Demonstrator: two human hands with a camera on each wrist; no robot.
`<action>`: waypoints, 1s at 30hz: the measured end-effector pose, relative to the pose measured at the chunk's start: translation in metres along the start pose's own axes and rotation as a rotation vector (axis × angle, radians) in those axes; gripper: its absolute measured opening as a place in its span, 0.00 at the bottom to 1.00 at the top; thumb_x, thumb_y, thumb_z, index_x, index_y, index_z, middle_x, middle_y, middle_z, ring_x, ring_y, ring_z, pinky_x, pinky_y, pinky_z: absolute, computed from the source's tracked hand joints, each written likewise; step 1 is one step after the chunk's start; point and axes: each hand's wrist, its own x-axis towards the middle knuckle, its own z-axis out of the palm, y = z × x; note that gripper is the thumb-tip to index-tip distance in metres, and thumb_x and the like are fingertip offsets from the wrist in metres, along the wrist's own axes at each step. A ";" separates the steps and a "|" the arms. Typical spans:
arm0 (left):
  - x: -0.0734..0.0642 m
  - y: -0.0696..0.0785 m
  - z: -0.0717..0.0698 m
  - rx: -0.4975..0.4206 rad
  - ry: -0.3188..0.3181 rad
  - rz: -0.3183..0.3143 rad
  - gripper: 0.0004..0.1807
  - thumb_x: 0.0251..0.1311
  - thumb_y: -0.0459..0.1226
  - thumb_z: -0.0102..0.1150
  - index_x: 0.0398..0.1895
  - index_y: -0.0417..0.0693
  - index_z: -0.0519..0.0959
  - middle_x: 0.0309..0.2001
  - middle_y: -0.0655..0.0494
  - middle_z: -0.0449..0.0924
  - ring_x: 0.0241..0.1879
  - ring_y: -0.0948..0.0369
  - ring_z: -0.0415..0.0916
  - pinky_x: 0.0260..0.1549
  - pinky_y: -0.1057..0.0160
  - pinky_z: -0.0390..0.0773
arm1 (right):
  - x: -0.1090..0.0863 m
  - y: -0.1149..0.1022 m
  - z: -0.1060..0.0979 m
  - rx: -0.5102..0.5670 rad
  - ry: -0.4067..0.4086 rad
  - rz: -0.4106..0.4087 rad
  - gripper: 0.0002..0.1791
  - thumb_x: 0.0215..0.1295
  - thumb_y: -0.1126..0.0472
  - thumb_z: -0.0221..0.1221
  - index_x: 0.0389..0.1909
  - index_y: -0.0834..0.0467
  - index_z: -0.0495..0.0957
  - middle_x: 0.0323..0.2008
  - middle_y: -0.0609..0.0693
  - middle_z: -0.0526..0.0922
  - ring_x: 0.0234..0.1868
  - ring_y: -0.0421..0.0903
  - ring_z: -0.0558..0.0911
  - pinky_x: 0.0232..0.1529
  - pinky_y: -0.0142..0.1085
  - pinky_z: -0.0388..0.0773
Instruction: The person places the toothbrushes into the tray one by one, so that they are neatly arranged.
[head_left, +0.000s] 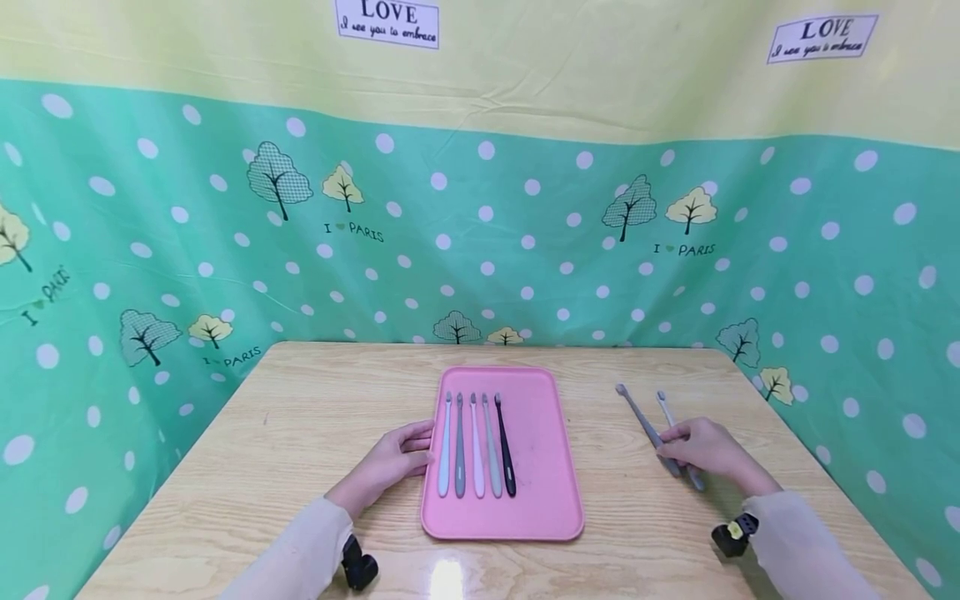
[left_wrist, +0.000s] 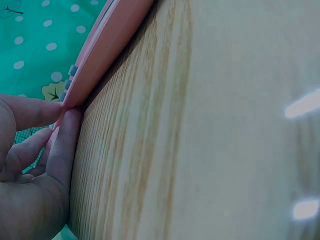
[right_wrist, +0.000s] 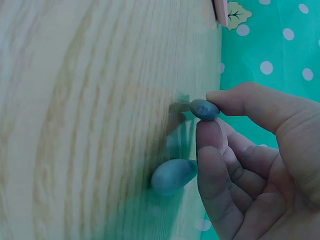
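Note:
My left hand [head_left: 390, 458] pinches the left rim of a pink tray [head_left: 543, 475], thumb and fingers meeting at its edge in the left wrist view. Several toothbrushes lie side by side on the tray, heads pointing away; the rightmost is a black toothbrush [head_left: 506, 450]. To the right of the tray, my right hand [head_left: 708, 450] pinches a dark grey toothbrush [head_left: 637, 414] by its handle between thumb and fingertips. Just right of that one lies a lighter toothbrush [head_left: 667, 410], its middle hidden by the hand. In the right wrist view its rounded handle end [right_wrist: 172, 177] rests on the wood.
The tray stands on a light wooden table [head_left: 330, 383]. A green and yellow curtain [head_left: 480, 233] with dots and trees hangs behind and along both sides. Black wrist cameras sit at the left cuff [head_left: 358, 567] and right cuff [head_left: 731, 537].

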 end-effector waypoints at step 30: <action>0.000 -0.001 0.000 -0.025 -0.013 0.016 0.32 0.65 0.25 0.60 0.73 0.35 0.64 0.64 0.39 0.71 0.60 0.46 0.74 0.51 0.57 0.85 | 0.005 -0.019 0.017 0.209 -0.083 -0.082 0.25 0.67 0.60 0.63 0.54 0.77 0.73 0.31 0.52 0.83 0.32 0.46 0.82 0.35 0.40 0.88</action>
